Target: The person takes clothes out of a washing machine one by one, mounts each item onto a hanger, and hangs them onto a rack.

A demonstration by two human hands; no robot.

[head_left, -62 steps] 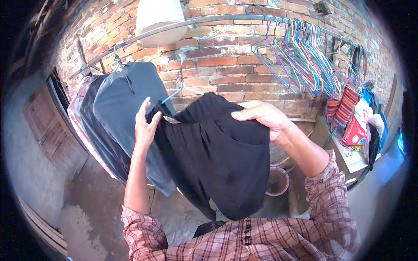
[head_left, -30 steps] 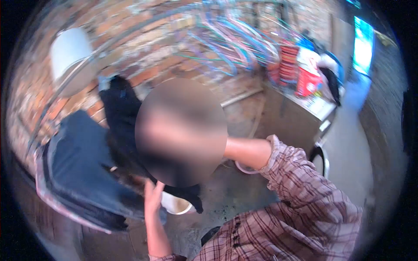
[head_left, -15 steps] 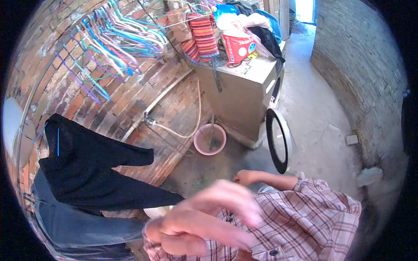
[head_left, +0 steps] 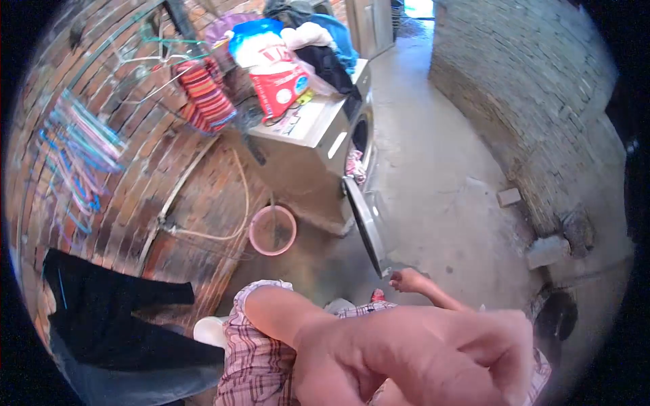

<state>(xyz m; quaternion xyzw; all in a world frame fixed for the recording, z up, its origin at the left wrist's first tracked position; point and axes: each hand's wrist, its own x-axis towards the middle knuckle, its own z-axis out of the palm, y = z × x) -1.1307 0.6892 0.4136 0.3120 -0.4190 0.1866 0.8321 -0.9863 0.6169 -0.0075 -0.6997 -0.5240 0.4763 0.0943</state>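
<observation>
My left hand [head_left: 420,352] is very close to the camera and large in the lower middle, its forearm coming from a plaid sleeve on the left. Its fingers are loosely curled and blurred, and I see nothing in them. Farther off, my right hand [head_left: 407,279] hangs with bent fingers just right of the lower end of the open washing machine door [head_left: 365,227]. It looks closed and apart from the door, with nothing visible in it. The washing machine [head_left: 291,162] stands beyond, with patterned cloth [head_left: 355,166] showing at its opening.
A red, white and blue bag [head_left: 277,78] and clothes lie on the machine. A pink basin [head_left: 273,231] sits on the floor beside it. Hangers [head_left: 81,159] and black trousers [head_left: 115,308] hang along the left brick wall. Loose blocks [head_left: 547,251] lie by the right wall.
The view has turned to the right. My left hand has moved rightward across the front, its fingers going from extended to curled. My right hand is now nearer the machine's door.
</observation>
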